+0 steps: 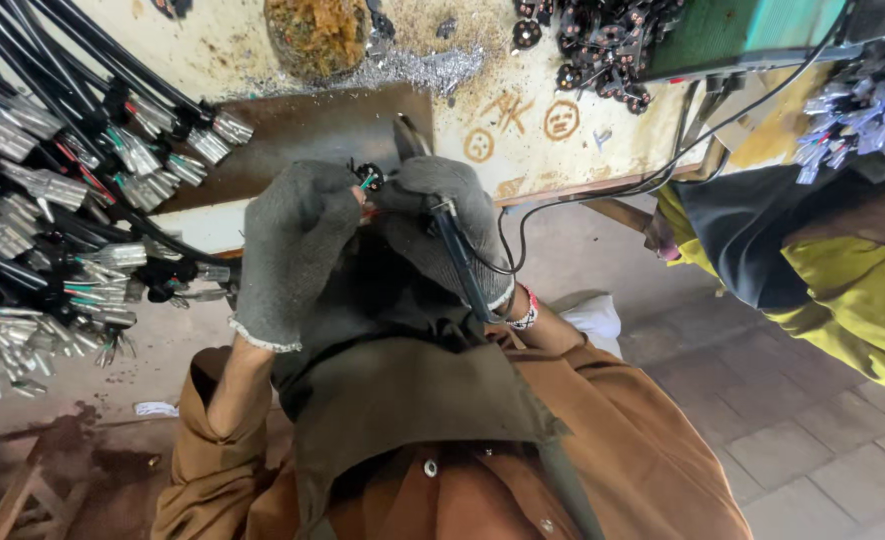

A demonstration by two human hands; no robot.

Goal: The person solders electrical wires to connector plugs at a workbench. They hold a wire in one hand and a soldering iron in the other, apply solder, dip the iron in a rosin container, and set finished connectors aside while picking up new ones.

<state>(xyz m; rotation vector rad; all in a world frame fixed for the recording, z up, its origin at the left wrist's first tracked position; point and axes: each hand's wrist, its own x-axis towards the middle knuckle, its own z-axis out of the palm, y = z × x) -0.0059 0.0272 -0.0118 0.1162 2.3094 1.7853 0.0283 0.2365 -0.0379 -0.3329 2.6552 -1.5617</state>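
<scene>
My left hand point(293, 250), in a grey knit glove, pinches a small black connector with coloured wire ends point(368, 180) at its fingertips. My right hand point(441, 225), also gloved in grey, grips a soldering iron point(460, 262) with a dark handle, its tip point(405, 135) pointing up over the dark metal plate point(303, 135). The iron's black cord point(603, 195) runs off to the right. Both hands meet close together just below the plate, at the edge of the stained workbench point(543, 150).
Bundles of black cables with silver terminals point(53, 200) hang at the left. A bowl of yellowish residue point(315, 35) and metal shavings lie at the bench's back. Small black parts point(603, 45) pile at upper right. Another person in yellow and black point(813, 250) stands at the right.
</scene>
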